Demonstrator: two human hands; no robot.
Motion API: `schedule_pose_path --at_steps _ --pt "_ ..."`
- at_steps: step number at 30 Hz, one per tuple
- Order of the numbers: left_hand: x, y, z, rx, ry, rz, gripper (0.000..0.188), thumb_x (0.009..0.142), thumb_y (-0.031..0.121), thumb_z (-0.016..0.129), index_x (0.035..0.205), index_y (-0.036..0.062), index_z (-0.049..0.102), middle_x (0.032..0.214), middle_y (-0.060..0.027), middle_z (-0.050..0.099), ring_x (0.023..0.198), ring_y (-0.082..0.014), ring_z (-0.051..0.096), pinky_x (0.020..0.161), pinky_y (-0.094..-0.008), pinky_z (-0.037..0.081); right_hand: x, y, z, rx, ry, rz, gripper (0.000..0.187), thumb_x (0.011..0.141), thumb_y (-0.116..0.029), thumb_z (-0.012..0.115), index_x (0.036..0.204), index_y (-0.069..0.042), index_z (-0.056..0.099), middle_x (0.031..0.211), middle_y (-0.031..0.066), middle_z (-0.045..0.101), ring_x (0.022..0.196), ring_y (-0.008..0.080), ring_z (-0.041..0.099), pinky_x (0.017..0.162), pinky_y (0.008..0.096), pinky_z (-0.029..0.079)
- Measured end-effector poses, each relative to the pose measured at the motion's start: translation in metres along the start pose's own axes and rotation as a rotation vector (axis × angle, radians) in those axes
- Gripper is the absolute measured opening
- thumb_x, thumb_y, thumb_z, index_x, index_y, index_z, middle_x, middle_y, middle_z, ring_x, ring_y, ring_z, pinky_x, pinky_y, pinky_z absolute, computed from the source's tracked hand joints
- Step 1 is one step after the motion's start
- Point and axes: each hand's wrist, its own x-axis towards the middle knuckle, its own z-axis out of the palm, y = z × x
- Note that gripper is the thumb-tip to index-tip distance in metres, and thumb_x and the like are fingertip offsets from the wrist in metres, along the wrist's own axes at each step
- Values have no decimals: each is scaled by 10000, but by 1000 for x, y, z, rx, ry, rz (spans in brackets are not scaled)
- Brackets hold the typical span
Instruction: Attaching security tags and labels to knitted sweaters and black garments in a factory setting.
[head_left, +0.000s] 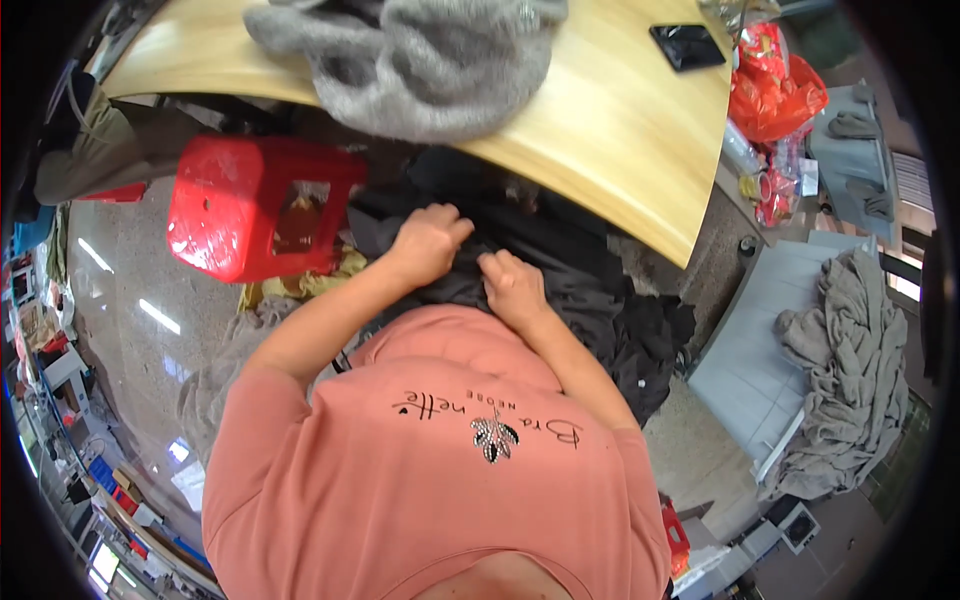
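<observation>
Our left hand and right hand curl on the black cloth before our pink shirt; whether they pinch it, we cannot tell. A fuzzy grey knit and black smartphone lie on the wood-grain tabletop, with a red plastic stool and shiny floor leftward.

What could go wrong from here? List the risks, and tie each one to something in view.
1. The left hand and right hand grip bunched dark cloth over the lap; it might slip or crease unevenly.
2. The fluffy gray fabric reaches the near edge of the table, so a snag could pull it down.
3. The black phone lies near the table's right edge and might be knocked off.
</observation>
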Motion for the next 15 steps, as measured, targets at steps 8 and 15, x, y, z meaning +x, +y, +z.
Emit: schedule_pose_path --at_steps 8,15 --pt "10 -10 23 52 -155 -81 94 637 183 610 668 97 591 744 -122 539 689 -284 559 576 -406 455 11 15 26 -201 -33 -83 153 691 -79 504 834 -81 560 707 104 500 598 250 560 504 368 469" --pt "15 -1 19 62 -153 -49 122 620 208 585 691 119 627 829 -90 562 845 -285 522 677 -432 418 14 12 15 53 186 -258 137 675 -50 518 806 -66 554 758 89 497 622 246 564 506 353 476"
